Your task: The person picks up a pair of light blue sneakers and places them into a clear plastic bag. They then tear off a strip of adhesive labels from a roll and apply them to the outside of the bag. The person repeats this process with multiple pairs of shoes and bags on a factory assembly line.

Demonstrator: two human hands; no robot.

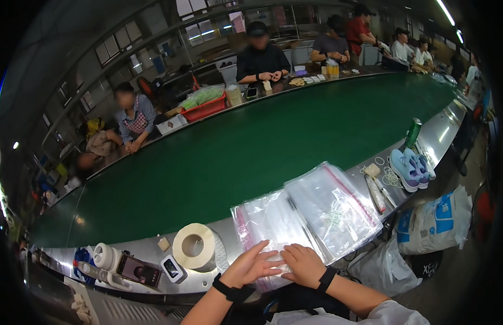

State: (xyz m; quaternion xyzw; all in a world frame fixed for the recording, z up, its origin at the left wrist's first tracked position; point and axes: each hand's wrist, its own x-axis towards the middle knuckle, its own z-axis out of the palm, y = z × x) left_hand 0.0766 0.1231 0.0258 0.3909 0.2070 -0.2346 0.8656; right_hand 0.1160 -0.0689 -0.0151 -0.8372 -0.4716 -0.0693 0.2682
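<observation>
Two stacks of clear plastic bags with pink strips lie side by side on the metal edge of the bench. My left hand (257, 264) rests at the near end of the left stack (270, 219), its fingers spread. Beside it, my right hand (304, 264) lies on the same bags with fingers stretched out toward the left hand. Neither hand shows anything held. Dark bands circle both wrists. The right stack (316, 197) lies just beyond my right hand, with small loose pale bands on top.
A green belt (208, 162) runs past the bench. To the left are a label roll (182, 241), a small white device (172, 267), a phone (139, 271) and a white bottle (105, 257). Rightward are knives (373, 192), blue shoes (406, 170) and a green can (412, 133). People sit across.
</observation>
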